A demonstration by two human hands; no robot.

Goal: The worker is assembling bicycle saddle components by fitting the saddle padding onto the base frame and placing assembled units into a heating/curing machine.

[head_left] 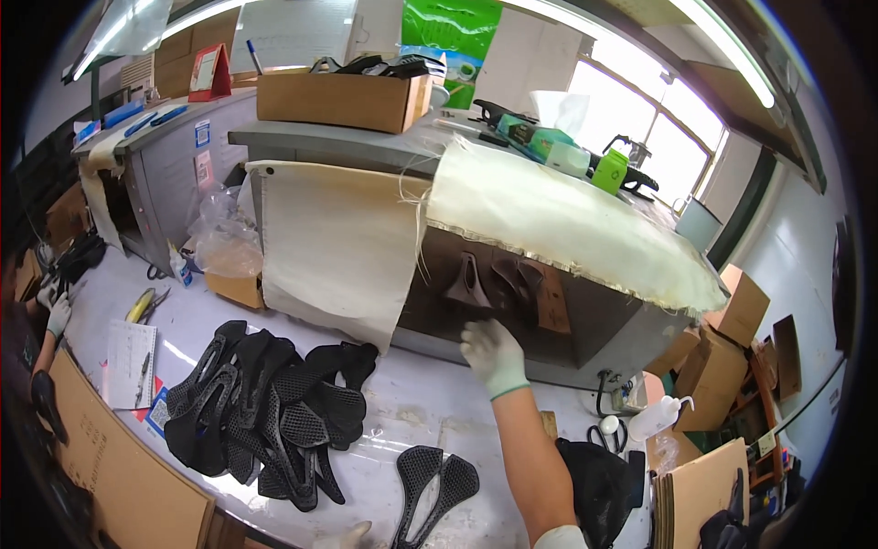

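My right hand [494,355], in a pale glove, is raised before the dark opening of a grey metal cabinet [599,339]. Its fingers are loosely bent, a little apart, with nothing seen in them. Inside the opening stand a greyish saddle-shaped piece [468,282] and darker curved pieces [517,282]. Only part of my left hand [352,536] enters at the lower edge, gloved, with a finger stretched out. To its right, a black lattice bicycle saddle [435,494] with a central slot lies flat on the table. A heap of similar black saddles [274,403] lies further left.
A cream cloth [567,229] drapes the cabinet top; another flap [334,247] hangs beside it. Right of my forearm are a black bag [594,489], scissors [608,430] and a white squeeze bottle [657,419]. A notebook [130,361] lies left. Another person's gloved hand [58,316] shows far left.
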